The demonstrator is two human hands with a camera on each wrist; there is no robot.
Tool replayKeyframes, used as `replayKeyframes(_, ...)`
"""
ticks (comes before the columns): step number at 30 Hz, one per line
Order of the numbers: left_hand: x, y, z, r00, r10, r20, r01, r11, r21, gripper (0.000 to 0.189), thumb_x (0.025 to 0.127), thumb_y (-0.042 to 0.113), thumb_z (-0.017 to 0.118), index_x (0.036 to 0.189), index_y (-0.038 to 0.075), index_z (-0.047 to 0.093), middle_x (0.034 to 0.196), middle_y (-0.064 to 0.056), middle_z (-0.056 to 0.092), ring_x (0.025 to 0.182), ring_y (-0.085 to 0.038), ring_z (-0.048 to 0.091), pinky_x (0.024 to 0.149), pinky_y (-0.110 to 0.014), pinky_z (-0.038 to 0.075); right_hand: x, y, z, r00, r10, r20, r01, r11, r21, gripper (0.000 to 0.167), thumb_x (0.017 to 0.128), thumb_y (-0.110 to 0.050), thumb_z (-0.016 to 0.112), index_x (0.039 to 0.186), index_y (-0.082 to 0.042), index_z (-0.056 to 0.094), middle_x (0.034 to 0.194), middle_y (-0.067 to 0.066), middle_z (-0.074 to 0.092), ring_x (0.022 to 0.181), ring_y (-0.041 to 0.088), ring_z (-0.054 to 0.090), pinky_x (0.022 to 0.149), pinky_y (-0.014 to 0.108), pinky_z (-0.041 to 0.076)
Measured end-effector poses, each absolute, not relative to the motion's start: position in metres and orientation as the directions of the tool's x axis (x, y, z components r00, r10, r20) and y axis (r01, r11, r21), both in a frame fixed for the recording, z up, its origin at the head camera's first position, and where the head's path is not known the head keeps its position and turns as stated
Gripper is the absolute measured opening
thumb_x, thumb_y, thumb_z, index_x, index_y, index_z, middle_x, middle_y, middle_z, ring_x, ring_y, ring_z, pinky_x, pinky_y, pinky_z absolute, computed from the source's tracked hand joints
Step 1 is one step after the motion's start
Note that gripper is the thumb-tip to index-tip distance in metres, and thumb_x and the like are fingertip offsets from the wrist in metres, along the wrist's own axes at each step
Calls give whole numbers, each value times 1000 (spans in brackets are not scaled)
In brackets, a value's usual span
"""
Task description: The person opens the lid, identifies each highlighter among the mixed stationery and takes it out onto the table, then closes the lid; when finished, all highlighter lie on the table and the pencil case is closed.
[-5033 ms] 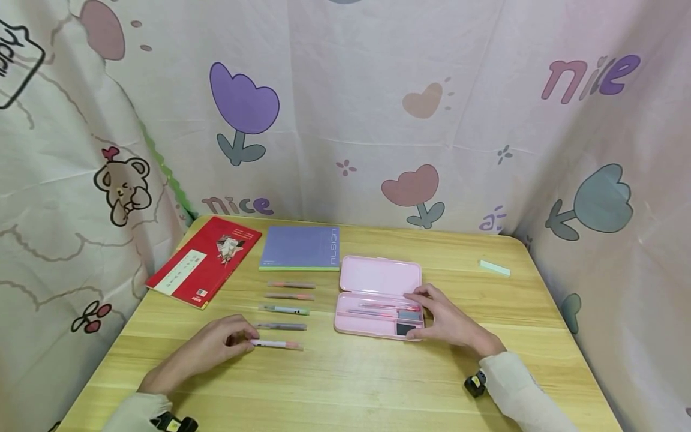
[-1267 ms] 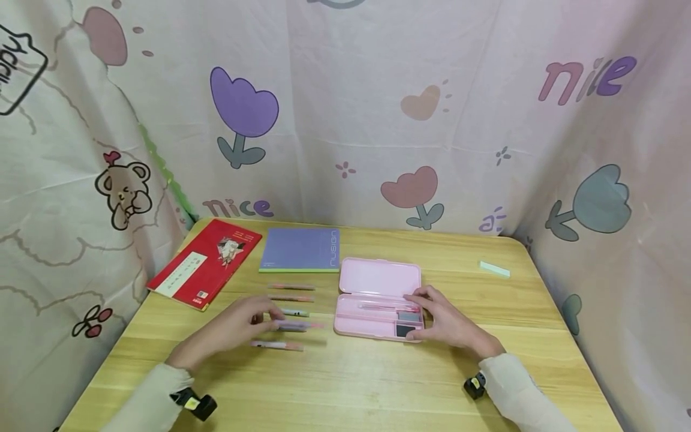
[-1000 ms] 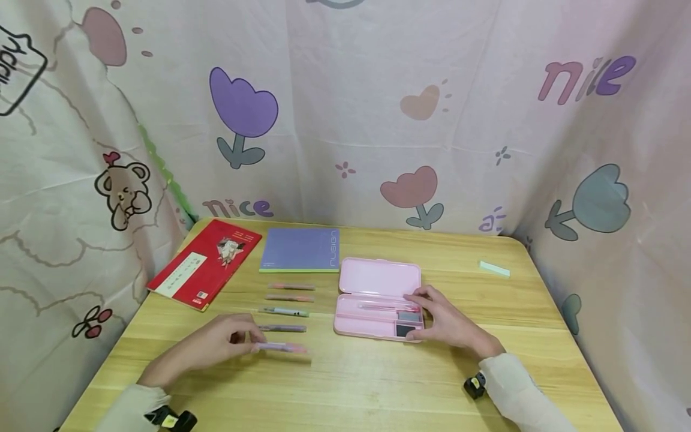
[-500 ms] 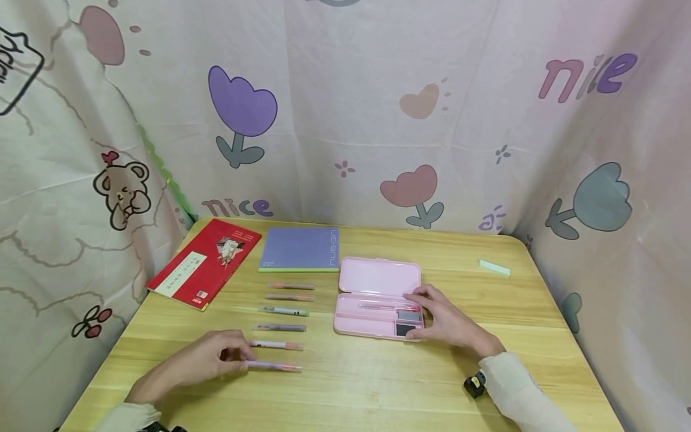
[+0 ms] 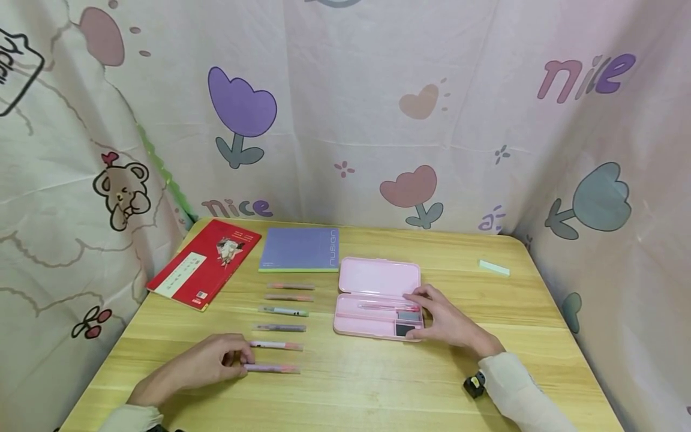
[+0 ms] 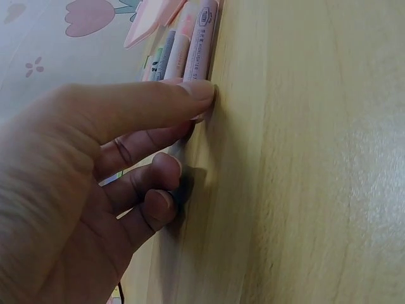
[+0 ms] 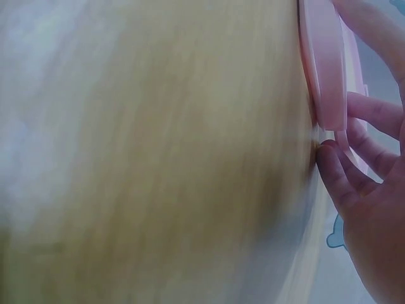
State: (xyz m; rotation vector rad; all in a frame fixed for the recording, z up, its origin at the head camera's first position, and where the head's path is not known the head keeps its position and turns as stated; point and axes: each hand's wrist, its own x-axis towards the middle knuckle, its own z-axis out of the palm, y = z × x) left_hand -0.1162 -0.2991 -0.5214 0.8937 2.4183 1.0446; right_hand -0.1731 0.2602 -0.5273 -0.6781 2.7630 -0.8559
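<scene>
My left hand (image 5: 207,363) pinches the left end of a light purple highlighter (image 5: 272,369) between thumb and index finger. It lies on the table as the nearest in a row of several pens; lettering on its barrel shows in the left wrist view. Just behind it is a white and orange highlighter (image 5: 278,345). My right hand (image 5: 445,318) holds the right side of an open pink pencil case (image 5: 364,327), thumb at the front corner, fingers at the hinge side. A thin pink pen (image 5: 385,306), a grey block (image 5: 408,315) and a dark block (image 5: 405,330) lie inside.
Farther back in the row lie a grey pen (image 5: 281,327), a green and white pen (image 5: 285,311) and two orange-tinted ones. A red booklet (image 5: 205,264) and a purple notebook (image 5: 299,249) lie behind. A pale green strip (image 5: 493,267) is at back right.
My left hand has carried the light purple highlighter toward me and laid it at the row's front. Compared with five seconds ago, the case holds fewer pens. My right hand has stayed put.
</scene>
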Motion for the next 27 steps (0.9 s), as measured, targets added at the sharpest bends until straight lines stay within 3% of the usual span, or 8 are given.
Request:
replayKeyframes(18,-115,-299,-518,-764,636,-106,345,542,766,15,97,31,85,108,25,77,94,15,66,76,4,53,62,-20,47,-173,260,-527,-879,-475,-38,-371,733,-570,94,82,-63,90,158,-19,59,152,3,48,143,28,47,121,60,44)
replayKeyframes(27,-133,-297,-505,-821,564,-82,300,549,780,16,100,31,82,113,21,78,92,11,68,75,-2,57,63,-23,50,-174,261,-527,-877,-480,-29,-384,734,-560,94,82,-65,89,158,-19,58,152,2,49,142,26,47,121,58,45)
